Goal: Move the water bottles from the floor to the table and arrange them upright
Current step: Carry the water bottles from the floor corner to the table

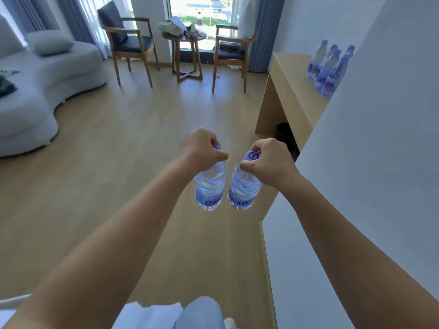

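Note:
My left hand [202, 148] grips the neck of a clear water bottle [210, 188] with a purple cap and label, which hangs upright over the wooden floor. Beside it, my right hand [268, 157] holds a second bottle [244, 188] the same way, its purple cap showing between my fingers. The two bottles hang close together, almost touching. Ahead on the right, several matching bottles [329, 67] stand upright in a cluster on the light wooden table [292, 91] against the wall.
A white wall corner [356, 162] juts out on the right and hides part of the table. Under the table sits a dark bin [283, 134]. Two wooden armchairs [128, 41] and a small round table [185, 51] stand by the window. A white sofa [35, 86] is on the left.

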